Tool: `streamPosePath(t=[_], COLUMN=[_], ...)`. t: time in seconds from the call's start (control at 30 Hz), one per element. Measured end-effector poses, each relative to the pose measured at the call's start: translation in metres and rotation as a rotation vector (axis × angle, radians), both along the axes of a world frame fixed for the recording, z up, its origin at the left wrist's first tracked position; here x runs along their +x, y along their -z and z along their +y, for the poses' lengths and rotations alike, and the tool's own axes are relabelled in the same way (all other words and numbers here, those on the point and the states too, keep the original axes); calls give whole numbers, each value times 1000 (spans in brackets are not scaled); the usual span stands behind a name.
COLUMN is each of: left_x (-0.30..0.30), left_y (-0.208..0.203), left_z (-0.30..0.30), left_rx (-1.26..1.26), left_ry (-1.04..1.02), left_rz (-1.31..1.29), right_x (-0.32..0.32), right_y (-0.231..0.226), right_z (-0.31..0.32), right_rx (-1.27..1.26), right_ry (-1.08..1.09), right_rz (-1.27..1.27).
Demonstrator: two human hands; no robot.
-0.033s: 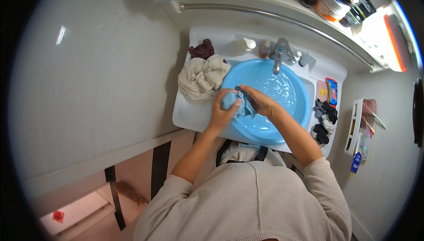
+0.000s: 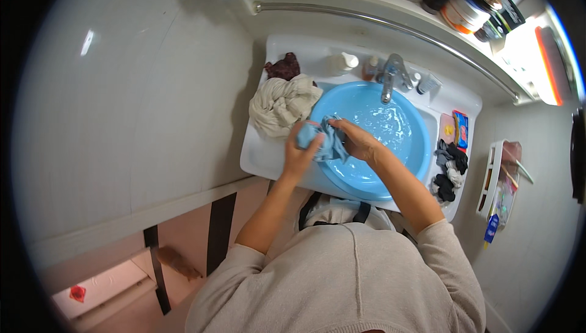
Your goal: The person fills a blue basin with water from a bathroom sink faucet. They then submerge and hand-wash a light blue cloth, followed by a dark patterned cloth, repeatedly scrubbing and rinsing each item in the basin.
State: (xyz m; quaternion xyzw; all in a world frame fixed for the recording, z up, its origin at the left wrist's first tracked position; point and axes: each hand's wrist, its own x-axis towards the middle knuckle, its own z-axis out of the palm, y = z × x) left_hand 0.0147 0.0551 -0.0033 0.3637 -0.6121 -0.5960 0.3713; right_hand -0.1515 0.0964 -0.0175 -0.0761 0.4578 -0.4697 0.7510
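Note:
Over the left edge of a light blue basin (image 2: 421, 165) of water, both hands hold a light blue cloth (image 2: 330, 145). My left hand (image 2: 297, 157) is closed around the cloth's bunched left part, the thumb across its front. At the cloth's right side, my right hand (image 2: 360, 141) grips it between thumb and fingers; some fingertips are hidden behind the fabric. The basin sits in a white sink (image 2: 256, 161), beneath a chrome faucet (image 2: 391, 73). The water surface is rippled.
Left of the basin lie a crumpled beige garment (image 2: 282, 104) and a dark maroon cloth (image 2: 283, 66). Small black, grey and white fabric pieces (image 2: 448, 174) lie at the right, below a blue-red packet (image 2: 461, 130). A white pump bottle (image 2: 345, 62) stands behind. A metal rail (image 2: 378, 20) runs above.
My left hand has moved slightly left, and the cloth is stretched a little wider between my hands. Both hands keep their grip.

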Motion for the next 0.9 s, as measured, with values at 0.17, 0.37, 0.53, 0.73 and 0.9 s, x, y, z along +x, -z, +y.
streamPosePath(t=[0.17,0.37,0.53,0.73,0.9], left_x=[91,141,152,96,2], left_y=[22,46,95,68,80], left_z=[-31,-70,-83,-131,-213], left_rx=[210,110,-349,-704,-577], left_ry=[-399,-364,-114,-295,8], left_rz=[31,-250,-723,-689,-598], right_x=[86,162,166,151,118], right_y=[12,67,103,68,32], right_z=[-35,-54,-38,-50,-57], right_rx=[2,-38,-151,-415,-337], right_ry=[138,217,-221,-171,-8], right_rz=[-123,201,915,838,666])
